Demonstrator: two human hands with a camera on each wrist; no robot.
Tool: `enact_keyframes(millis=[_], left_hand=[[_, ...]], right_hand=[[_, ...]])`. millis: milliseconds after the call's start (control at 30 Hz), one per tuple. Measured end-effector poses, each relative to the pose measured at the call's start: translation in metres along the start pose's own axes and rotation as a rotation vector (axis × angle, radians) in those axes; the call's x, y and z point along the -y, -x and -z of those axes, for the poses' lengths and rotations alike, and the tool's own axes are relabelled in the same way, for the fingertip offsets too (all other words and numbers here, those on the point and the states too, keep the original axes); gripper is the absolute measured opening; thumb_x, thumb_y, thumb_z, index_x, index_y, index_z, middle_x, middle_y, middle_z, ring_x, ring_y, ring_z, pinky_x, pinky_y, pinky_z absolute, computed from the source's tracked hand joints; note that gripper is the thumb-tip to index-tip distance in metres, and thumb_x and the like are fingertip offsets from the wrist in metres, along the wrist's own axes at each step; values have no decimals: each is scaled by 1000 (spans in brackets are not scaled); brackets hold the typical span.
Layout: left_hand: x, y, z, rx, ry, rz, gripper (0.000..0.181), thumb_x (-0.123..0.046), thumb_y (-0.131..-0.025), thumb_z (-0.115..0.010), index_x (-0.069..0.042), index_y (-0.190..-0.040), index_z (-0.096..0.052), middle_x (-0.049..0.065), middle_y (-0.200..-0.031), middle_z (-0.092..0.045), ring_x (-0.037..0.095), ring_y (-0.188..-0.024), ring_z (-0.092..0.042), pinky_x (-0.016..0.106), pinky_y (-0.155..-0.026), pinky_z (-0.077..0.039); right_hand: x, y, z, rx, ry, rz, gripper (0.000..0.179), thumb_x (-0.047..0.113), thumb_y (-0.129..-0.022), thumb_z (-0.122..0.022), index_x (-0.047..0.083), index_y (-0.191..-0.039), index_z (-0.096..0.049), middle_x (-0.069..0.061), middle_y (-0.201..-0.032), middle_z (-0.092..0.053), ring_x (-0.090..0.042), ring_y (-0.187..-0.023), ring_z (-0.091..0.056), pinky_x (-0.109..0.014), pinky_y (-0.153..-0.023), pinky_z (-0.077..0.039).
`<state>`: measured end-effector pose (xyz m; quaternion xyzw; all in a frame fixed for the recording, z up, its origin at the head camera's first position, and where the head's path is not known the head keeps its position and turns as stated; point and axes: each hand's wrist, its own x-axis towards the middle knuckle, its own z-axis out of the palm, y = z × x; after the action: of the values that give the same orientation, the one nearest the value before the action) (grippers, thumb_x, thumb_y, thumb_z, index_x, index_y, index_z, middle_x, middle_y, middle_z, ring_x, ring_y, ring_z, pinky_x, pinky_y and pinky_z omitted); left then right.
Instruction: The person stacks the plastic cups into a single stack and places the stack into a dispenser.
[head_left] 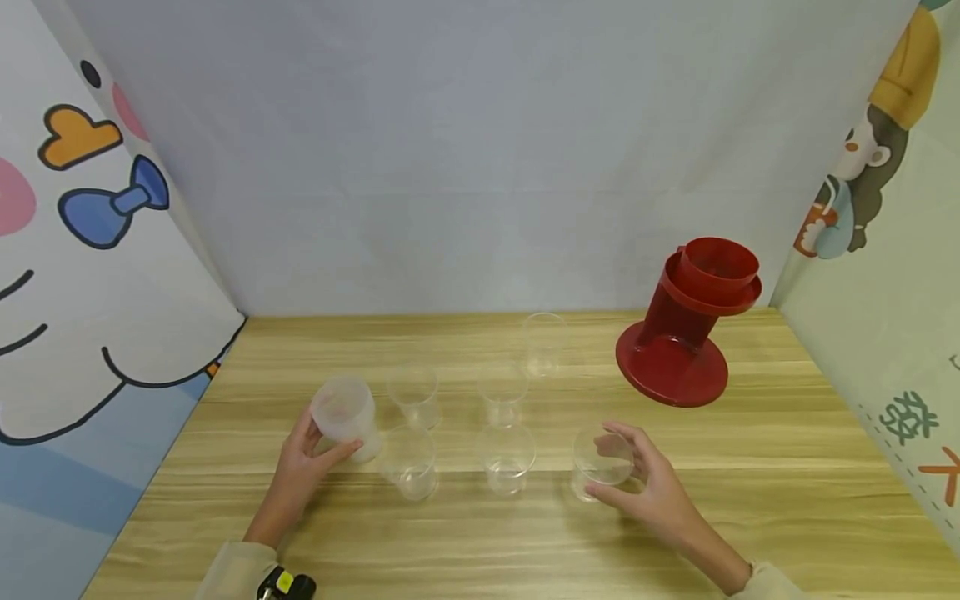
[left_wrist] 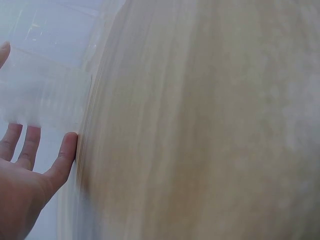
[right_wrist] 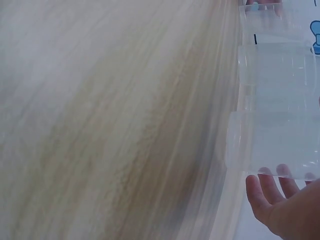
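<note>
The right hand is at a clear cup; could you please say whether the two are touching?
Touching: in the right wrist view, the right hand has its fingertips against the side of the clear cup.

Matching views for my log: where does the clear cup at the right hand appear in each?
Head: clear cup, right of centre, within the right hand.
Left wrist: it cannot be picked out.
Right wrist: cup at the right side, just above that hand.
Shared landmark: wood-grain table.
</note>
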<state>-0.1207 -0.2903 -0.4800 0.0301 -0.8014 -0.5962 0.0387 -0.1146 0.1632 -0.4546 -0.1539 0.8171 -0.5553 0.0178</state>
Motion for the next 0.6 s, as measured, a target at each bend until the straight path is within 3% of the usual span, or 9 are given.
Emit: enact_keyframes(millis=[233, 433, 600], left_hand=[[0, -1, 0, -1, 17, 0, 87, -21, -83, -75, -26, -151, -21, 9, -145, -36, 26, -136, -28, 53, -106, -26], [1, -1, 0, -3, 11, -7, 86, -21, -83, -75, -26, -150, -22, 8, -144, -37, 25, -136, -29, 52, -106, -27], [2, -1, 0, 0, 4, -14, 86, -21, -83, -75, -27, -150, -21, 7, -144, -36, 25, -136, -29, 52, -105, -28]], right_hand=[[3, 1, 1, -6, -10, -30, 67, 16, -78, -79, 5, -132, -42, -12, -124, -57, -24, -116, -52, -51, -95, -40], [5, 1, 1, -5, -6, -21, 66, 14, -78, -79, 2, -131, -42, -12, -124, -57, -24, -116, -52, -42, -96, -42], [9, 1, 1, -9, -25, 1, 64, 12, -78, -78, 7, -131, -44, -13, -124, -57, -23, -114, -53, -35, -95, -44]])
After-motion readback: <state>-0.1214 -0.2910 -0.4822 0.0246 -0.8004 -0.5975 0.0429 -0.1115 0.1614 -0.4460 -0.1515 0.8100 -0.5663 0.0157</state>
